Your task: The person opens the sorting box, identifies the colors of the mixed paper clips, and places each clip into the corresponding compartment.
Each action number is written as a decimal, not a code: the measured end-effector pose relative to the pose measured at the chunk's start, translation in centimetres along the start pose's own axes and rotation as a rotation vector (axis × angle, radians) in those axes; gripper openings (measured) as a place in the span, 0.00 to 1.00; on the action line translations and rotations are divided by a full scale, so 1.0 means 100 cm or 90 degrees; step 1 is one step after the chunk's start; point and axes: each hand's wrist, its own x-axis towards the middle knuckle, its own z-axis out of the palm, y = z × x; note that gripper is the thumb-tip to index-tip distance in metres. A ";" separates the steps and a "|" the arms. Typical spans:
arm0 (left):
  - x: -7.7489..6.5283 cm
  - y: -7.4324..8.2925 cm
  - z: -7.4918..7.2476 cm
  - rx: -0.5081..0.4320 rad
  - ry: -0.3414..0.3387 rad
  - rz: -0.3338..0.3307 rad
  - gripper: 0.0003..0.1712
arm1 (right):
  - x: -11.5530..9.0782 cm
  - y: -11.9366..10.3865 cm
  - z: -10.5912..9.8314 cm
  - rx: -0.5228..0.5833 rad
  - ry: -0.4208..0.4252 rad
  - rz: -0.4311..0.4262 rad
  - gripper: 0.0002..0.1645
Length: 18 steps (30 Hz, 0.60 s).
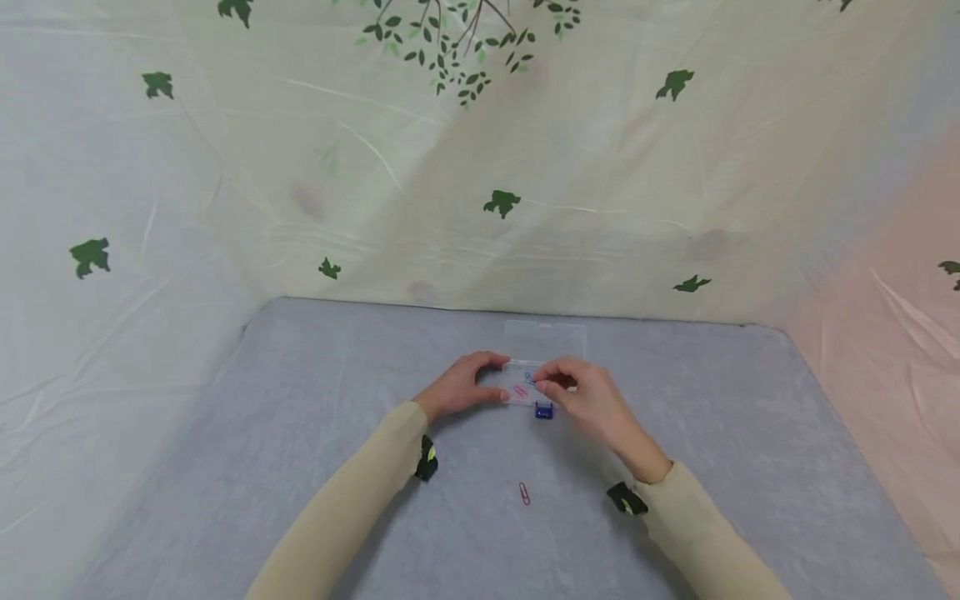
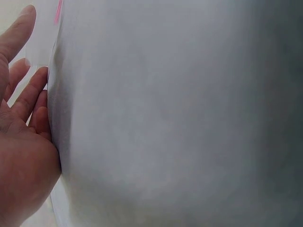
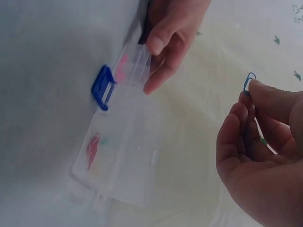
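Observation:
A clear plastic box (image 1: pixel 513 377) with a blue latch (image 1: pixel 543 411) stands on the table, its transparent lid (image 1: pixel 546 337) folded back to the far side. My left hand (image 1: pixel 465 386) holds the box's left end, thumb at the near corner and fingers at the far one. Between thumb and fingertips, my right hand (image 1: pixel 592 400) pinches a blue paper clip (image 3: pixel 247 83) above the box. Pink paper clips (image 3: pixel 122 68) lie in the end compartment by my left hand. Red clips (image 3: pixel 93 151) show toward the opposite end.
A single red paper clip (image 1: pixel 524 493) lies on the grey cloth-covered table (image 1: pixel 337 358), between my forearms and nearer me than the box. Behind the table hangs a pale curtain (image 1: pixel 420 242) with green leaf prints, which also runs along both sides.

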 end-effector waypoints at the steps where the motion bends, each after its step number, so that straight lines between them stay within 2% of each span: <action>1: 0.000 0.000 0.000 -0.001 0.000 -0.001 0.37 | 0.002 0.002 0.000 -0.005 0.008 -0.001 0.04; 6: -0.001 0.000 0.000 -0.005 0.004 0.010 0.37 | 0.011 0.011 0.000 -0.013 0.028 0.006 0.04; 18: -0.001 0.001 -0.002 -0.014 0.006 0.005 0.36 | 0.028 0.030 0.003 -0.017 0.025 0.078 0.05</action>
